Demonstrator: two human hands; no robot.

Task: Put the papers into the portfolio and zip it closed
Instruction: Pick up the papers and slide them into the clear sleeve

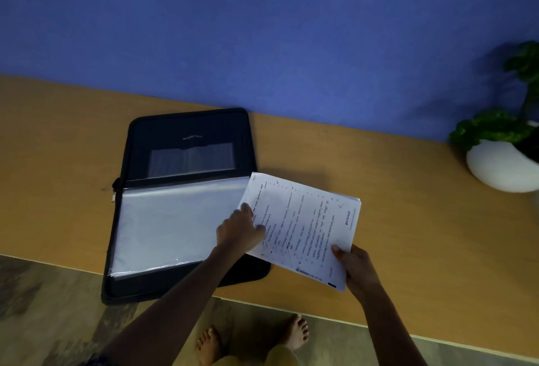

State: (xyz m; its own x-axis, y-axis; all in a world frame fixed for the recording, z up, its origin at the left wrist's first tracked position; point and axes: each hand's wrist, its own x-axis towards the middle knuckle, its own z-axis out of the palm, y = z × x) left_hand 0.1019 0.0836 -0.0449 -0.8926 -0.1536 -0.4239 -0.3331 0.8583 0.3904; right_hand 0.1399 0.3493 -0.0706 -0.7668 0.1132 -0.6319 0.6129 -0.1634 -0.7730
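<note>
Two bare forearms reach down over a wooden table point(393, 161), and both hands hold a single stack of papers point(306, 228) tilted above the table's near edge. The left hand point(240, 230) grips the stack's left edge, thumb on the top sheet. The right hand point(354, 263) pinches the near right corner, thumb on top and fingers underneath.

The black portfolio point(186, 126) lies open on the table, left of the papers, its far flap close to the blue wall point(262, 30). A clear plastic sleeve point(175, 225) covers its near half. The left part of the stack overlaps the portfolio's right edge, but the sheets appear to be outside the sleeve.

By this evidence the task is at an early stage: the case is unzipped and spread, and the papers are gathered in hand. Sliding them in, folding the case shut and running the zip around all look to be left.

The count: one portfolio, one sleeve showing on the near half, and one stack of printed, pen-marked sheets whose number cannot be told. Also in view are two hands, one white pot point(495, 167) with a green plant point(493, 128) at far right, and two bare feet point(296, 332) on the floor.
</note>
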